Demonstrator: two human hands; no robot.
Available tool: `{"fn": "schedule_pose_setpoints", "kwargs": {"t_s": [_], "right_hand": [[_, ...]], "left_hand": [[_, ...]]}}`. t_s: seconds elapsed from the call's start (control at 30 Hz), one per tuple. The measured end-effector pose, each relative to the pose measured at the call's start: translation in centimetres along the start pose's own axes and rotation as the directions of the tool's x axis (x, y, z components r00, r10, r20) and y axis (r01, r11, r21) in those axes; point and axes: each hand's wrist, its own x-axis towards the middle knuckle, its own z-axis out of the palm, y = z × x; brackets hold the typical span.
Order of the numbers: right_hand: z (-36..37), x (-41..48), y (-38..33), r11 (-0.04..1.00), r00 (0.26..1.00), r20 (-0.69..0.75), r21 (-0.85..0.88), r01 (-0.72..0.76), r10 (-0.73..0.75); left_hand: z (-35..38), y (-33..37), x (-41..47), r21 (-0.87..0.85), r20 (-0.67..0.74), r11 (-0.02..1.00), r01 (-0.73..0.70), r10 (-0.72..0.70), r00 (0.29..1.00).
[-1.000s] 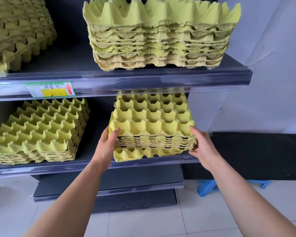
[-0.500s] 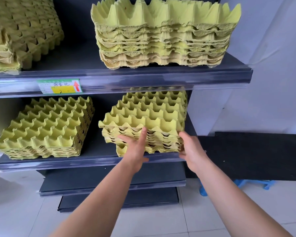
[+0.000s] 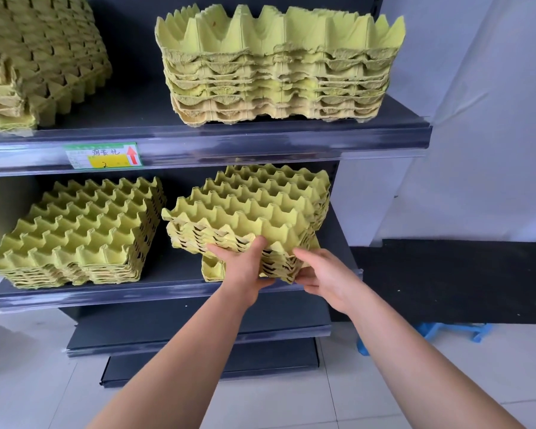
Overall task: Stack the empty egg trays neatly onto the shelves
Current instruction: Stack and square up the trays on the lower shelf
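Note:
A stack of yellow-green egg trays (image 3: 248, 209) rests on the right part of the middle shelf (image 3: 106, 294), twisted so its near-left corner points left, with the layers out of line. My left hand (image 3: 245, 267) presses against the stack's front edge, fingers spread on the upper trays. My right hand (image 3: 322, 280) grips the near-right corner of the lower trays. A second tray stack (image 3: 78, 230) lies on the same shelf to the left, apart from the first.
The top shelf (image 3: 260, 140) carries a tall tray stack (image 3: 279, 66) on the right and another tray stack (image 3: 41, 60) at the left. A price label (image 3: 104, 155) sits on its front rail. Two lower shelves jut out below. A blue object (image 3: 452, 331) lies on the floor at right.
The right-hand stack has turned counter-clockwise and its upper trays have slid left. My left hand moved from the stack's left side to its front. My right hand moved to the near-right corner.

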Motion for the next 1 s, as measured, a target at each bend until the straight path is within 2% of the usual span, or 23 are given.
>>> {"fn": "schedule_pose_setpoints", "kwargs": {"t_s": [0.13, 0.33, 0.5, 0.6, 0.77, 0.83, 1.0], "right_hand": [[-1.2, 1.3, -1.5, 0.999, 0.988, -0.146, -0.004, 0.043, -0.043], [-3.5, 3.0, -4.0, 0.985, 0.967, -0.255, 0.163, 0.062, -0.019], [-4.3, 3.1, -4.6, 0.975, 0.985, -0.156, 0.219, -0.034, 0.07], [-5.0, 3.3, -4.3, 0.973, 0.974, -0.2, 0.223, -0.064, 0.11], [-5.2, 3.4, -5.6, 0.947, 0.998, -0.03, 0.32, -0.034, 0.046], [-5.4, 4.1, -5.6, 0.944, 0.998, -0.036, 0.329, -0.041, 0.055], [-4.8, 5.5, -4.6, 0.979, 0.989, -0.116, 0.19, -0.068, 0.091]], "left_hand": [[-2.7, 0.7, 0.2, 0.031, 0.04, 0.998, -0.061, 0.059, 0.997], [-7.8, 2.6, 0.3, 0.092, 0.21, 0.984, -0.155, 0.133, 0.969], [-9.6, 3.4, 1.1, 0.119, 0.286, 0.982, -0.147, 0.108, 0.952], [-9.9, 4.0, 1.7, 0.079, 0.33, 0.985, -0.156, 0.122, 0.936], [-10.0, 5.4, 3.0, 0.114, 0.419, 0.973, -0.199, 0.135, 0.898], [-10.0, 6.0, 3.8, 0.13, 0.413, 0.966, -0.224, 0.152, 0.898], [-9.9, 6.4, 6.1, 0.136, 0.395, 0.968, -0.21, 0.142, 0.908]]}}
